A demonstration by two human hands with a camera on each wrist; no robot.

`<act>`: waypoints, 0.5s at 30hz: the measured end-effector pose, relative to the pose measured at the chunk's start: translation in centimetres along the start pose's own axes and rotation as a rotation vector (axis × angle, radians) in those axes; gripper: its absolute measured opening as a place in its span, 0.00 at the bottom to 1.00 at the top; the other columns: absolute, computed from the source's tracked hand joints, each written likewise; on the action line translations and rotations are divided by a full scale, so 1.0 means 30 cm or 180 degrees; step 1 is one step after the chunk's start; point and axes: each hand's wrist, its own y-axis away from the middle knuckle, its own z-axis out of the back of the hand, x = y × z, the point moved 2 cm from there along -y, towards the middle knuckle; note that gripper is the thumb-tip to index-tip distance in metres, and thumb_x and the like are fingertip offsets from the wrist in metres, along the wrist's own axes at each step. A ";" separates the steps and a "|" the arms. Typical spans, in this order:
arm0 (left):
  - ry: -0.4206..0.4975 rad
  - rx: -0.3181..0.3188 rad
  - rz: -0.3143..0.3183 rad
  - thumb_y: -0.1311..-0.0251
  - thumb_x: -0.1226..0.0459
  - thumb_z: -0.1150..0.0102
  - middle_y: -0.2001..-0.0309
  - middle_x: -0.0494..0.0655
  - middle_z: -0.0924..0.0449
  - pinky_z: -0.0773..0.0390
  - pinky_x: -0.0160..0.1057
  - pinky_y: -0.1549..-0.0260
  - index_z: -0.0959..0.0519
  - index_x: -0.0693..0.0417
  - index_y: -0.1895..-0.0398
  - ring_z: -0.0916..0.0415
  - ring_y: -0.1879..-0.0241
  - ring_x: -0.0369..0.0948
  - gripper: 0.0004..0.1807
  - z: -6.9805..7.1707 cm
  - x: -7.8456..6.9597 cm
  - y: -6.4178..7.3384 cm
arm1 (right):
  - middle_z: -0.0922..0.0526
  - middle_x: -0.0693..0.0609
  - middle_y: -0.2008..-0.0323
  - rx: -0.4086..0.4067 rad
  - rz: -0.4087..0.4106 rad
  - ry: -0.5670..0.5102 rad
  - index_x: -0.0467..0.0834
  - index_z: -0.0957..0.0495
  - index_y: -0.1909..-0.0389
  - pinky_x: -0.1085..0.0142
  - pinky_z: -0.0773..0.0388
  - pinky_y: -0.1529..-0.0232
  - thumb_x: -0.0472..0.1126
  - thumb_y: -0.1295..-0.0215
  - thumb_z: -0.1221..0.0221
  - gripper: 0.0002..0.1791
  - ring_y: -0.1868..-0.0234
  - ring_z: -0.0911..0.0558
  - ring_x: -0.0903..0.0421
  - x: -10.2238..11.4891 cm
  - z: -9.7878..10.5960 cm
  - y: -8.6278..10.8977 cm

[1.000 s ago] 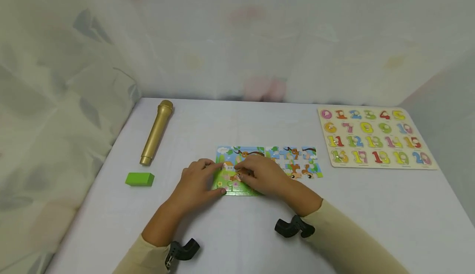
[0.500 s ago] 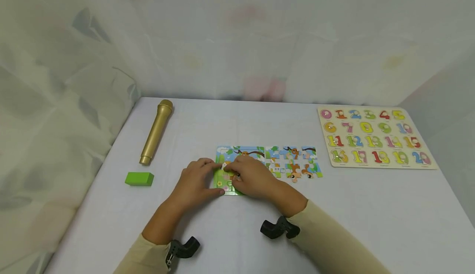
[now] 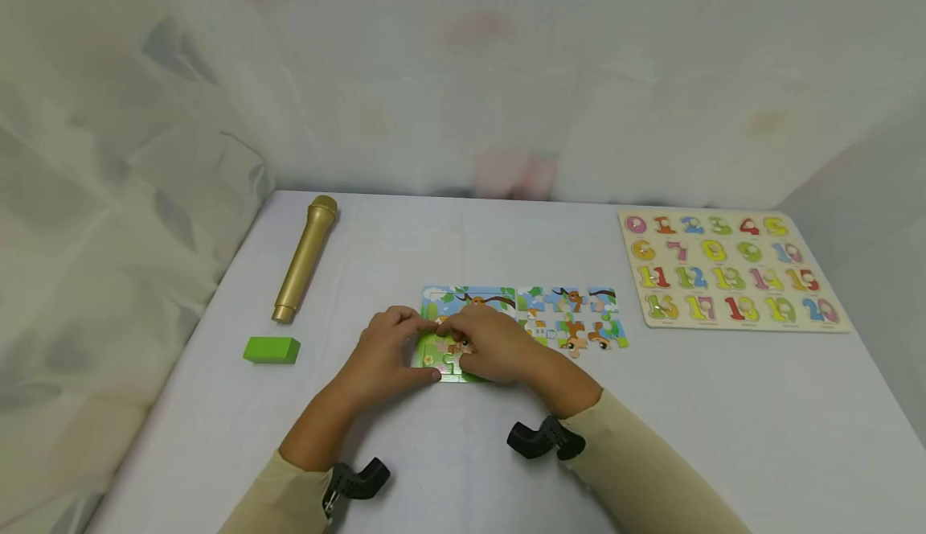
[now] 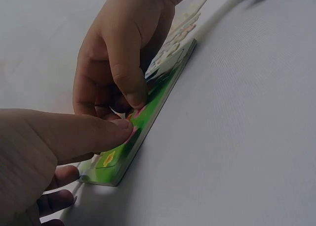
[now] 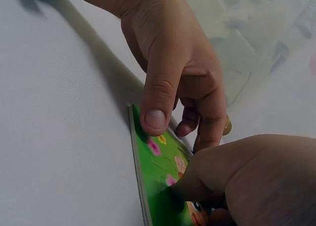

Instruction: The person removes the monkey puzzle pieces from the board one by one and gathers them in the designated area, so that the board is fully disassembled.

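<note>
A jigsaw puzzle board [image 3: 452,301] with a sky-and-meadow picture lies flat at mid-table. Across its left side rests my left hand [image 3: 379,357], the thumb on the front edge and the index finger near the back of that side. In the right wrist view, the left thumb [image 5: 155,118] lies straight on the green surface. My right hand [image 3: 499,345] covers the board's right part. Its index fingertip presses on the left part of the picture, and its thumb [image 4: 131,87] touches the board in the left wrist view. Whether a piece is under its fingertips is hidden.
Loose jigsaw pieces [image 3: 575,337] lie beside the board's right edge. Further right is a wooden number board [image 3: 731,273]. A gold microphone [image 3: 305,260] and a green block [image 3: 272,349] lie at the left. Fabric hangs behind the table.
My right hand has moved left across the board, covering the small house printed there. The left hand has stayed nearly still at the board's left side.
</note>
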 end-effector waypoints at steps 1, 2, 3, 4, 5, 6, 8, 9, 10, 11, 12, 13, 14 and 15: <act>0.0017 0.0012 -0.0011 0.56 0.57 0.11 0.40 0.50 0.23 0.31 0.63 0.39 0.14 0.48 0.40 0.28 0.38 0.54 0.36 0.000 -0.002 -0.003 | 0.18 0.55 0.55 0.0020 0.0006 -0.0046 0.46 0.16 0.37 0.59 0.24 0.51 0.33 0.38 0.36 0.26 0.53 0.22 0.57 -0.001 0.002 0.000; 0.0026 0.0028 -0.0024 0.56 0.57 0.11 0.40 0.50 0.23 0.31 0.63 0.39 0.14 0.48 0.40 0.28 0.38 0.54 0.36 0.000 -0.003 -0.005 | 0.17 0.54 0.55 0.0036 0.0018 -0.0085 0.46 0.16 0.38 0.59 0.24 0.50 0.32 0.38 0.36 0.26 0.53 0.21 0.56 -0.002 0.004 -0.001; 0.0037 0.0042 -0.0033 0.56 0.58 0.11 0.39 0.50 0.23 0.31 0.63 0.39 0.14 0.49 0.40 0.28 0.38 0.54 0.36 0.001 -0.005 -0.007 | 0.17 0.54 0.54 0.0055 0.0017 -0.0122 0.45 0.16 0.38 0.58 0.23 0.49 0.32 0.38 0.35 0.25 0.52 0.21 0.56 -0.004 0.006 -0.002; 0.0037 0.0055 -0.0035 0.56 0.58 0.11 0.39 0.49 0.23 0.31 0.62 0.39 0.14 0.49 0.39 0.28 0.39 0.53 0.36 0.001 -0.006 -0.009 | 0.16 0.53 0.54 0.0067 0.0025 -0.0162 0.45 0.16 0.38 0.58 0.23 0.48 0.31 0.38 0.35 0.25 0.51 0.20 0.56 -0.005 0.008 -0.003; 0.0030 0.0069 -0.0040 0.56 0.58 0.11 0.39 0.49 0.23 0.31 0.62 0.39 0.14 0.49 0.39 0.28 0.39 0.53 0.36 0.001 -0.006 -0.011 | 0.16 0.53 0.53 0.0078 0.0026 -0.0189 0.44 0.16 0.38 0.58 0.23 0.47 0.31 0.37 0.35 0.25 0.51 0.20 0.55 -0.005 0.009 -0.004; 0.0014 0.0083 -0.0039 0.56 0.57 0.11 0.39 0.48 0.23 0.30 0.61 0.40 0.14 0.49 0.39 0.28 0.39 0.52 0.36 0.000 -0.003 -0.013 | 0.16 0.53 0.53 0.0088 0.0022 -0.0214 0.44 0.16 0.38 0.58 0.23 0.47 0.30 0.37 0.35 0.25 0.51 0.20 0.55 -0.006 0.010 -0.005; -0.0013 0.0110 -0.0043 0.56 0.56 0.11 0.39 0.46 0.23 0.30 0.61 0.40 0.14 0.49 0.38 0.28 0.40 0.51 0.37 -0.001 0.001 -0.016 | 0.16 0.52 0.53 0.0098 0.0018 -0.0246 0.44 0.16 0.38 0.57 0.23 0.46 0.30 0.36 0.35 0.24 0.50 0.20 0.55 -0.007 0.011 -0.007; -0.0018 0.0124 -0.0053 0.55 0.56 0.12 0.39 0.46 0.23 0.30 0.61 0.40 0.14 0.49 0.38 0.28 0.40 0.51 0.37 -0.002 0.004 -0.018 | 0.16 0.52 0.53 0.0099 0.0017 -0.0258 0.44 0.16 0.38 0.57 0.23 0.46 0.30 0.36 0.35 0.24 0.50 0.20 0.55 -0.007 0.012 -0.007; -0.0030 0.0137 -0.0062 0.55 0.55 0.12 0.39 0.46 0.23 0.30 0.61 0.40 0.14 0.49 0.38 0.28 0.40 0.51 0.37 -0.003 0.007 -0.018 | 0.16 0.53 0.53 0.0098 0.0016 -0.0265 0.44 0.16 0.38 0.57 0.24 0.46 0.30 0.36 0.35 0.24 0.50 0.20 0.55 -0.007 0.012 -0.007; -0.0032 0.0150 -0.0069 0.55 0.55 0.12 0.39 0.46 0.23 0.30 0.61 0.40 0.15 0.49 0.38 0.28 0.40 0.51 0.37 -0.003 0.008 -0.020 | 0.16 0.53 0.53 0.0099 0.0012 -0.0268 0.44 0.16 0.38 0.58 0.24 0.46 0.30 0.36 0.35 0.24 0.50 0.20 0.55 -0.007 0.012 -0.006; -0.0028 0.0161 -0.0075 0.55 0.54 0.12 0.38 0.47 0.23 0.30 0.61 0.40 0.15 0.49 0.37 0.28 0.40 0.51 0.37 -0.004 0.009 -0.021 | 0.17 0.53 0.53 0.0096 0.0014 -0.0275 0.44 0.16 0.38 0.58 0.24 0.47 0.30 0.36 0.35 0.24 0.50 0.21 0.55 -0.008 0.010 -0.005; -0.0029 0.0165 -0.0080 0.55 0.54 0.12 0.38 0.47 0.23 0.30 0.61 0.40 0.15 0.50 0.37 0.28 0.40 0.51 0.38 -0.004 0.010 -0.022 | 0.17 0.53 0.53 0.0087 0.0014 -0.0275 0.44 0.16 0.39 0.58 0.24 0.47 0.30 0.36 0.35 0.24 0.51 0.21 0.56 -0.009 0.009 -0.004; -0.0027 0.0167 -0.0084 0.55 0.54 0.12 0.38 0.47 0.23 0.30 0.61 0.40 0.15 0.50 0.37 0.28 0.40 0.51 0.38 -0.005 0.011 -0.023 | 0.17 0.54 0.54 0.0078 0.0013 -0.0281 0.44 0.16 0.39 0.58 0.24 0.47 0.30 0.36 0.34 0.24 0.51 0.21 0.56 -0.009 0.009 -0.003; -0.0026 0.0169 -0.0085 0.55 0.54 0.12 0.38 0.47 0.23 0.30 0.61 0.40 0.15 0.50 0.37 0.27 0.39 0.51 0.38 -0.006 0.011 -0.024 | 0.18 0.54 0.54 0.0069 0.0010 -0.0289 0.45 0.16 0.39 0.59 0.25 0.48 0.30 0.36 0.34 0.24 0.52 0.22 0.56 -0.009 0.008 -0.002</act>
